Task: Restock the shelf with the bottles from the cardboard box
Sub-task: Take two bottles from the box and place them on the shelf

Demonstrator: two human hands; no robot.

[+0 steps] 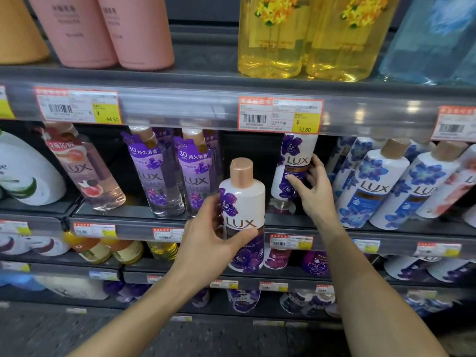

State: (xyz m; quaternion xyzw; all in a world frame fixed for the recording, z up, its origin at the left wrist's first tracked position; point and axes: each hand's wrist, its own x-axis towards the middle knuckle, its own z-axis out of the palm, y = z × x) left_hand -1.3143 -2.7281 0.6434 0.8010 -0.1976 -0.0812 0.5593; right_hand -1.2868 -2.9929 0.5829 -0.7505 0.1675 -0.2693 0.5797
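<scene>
- Head view: the cardboard box is nowhere in frame, and the top of the bottles on the upper shelf is cut off by the picture's edge.
- The lower shelves are blurred; their bottles and price tags cannot be read.
- The left hand (206, 228) is wrapped around a white and purple LUX bottle (243, 215), held upright in front of the middle shelf (134, 215), its copper cap uppermost. The thumb crosses the lower label and the fingers are hidden behind the bottle.
- The right hand (313, 186) grips a second LUX bottle (293, 166) of the same kind, to the right of the held bottle and further back, inside the shelf. Its cap is hidden behind the 22.80 price tag (280, 115); whether its base rests on the shelf cannot be told.
- Left of the held bottle stand two clear purple bottles (177, 173); right of the second bottle stand blue-flowered bottles (373, 186).
</scene>
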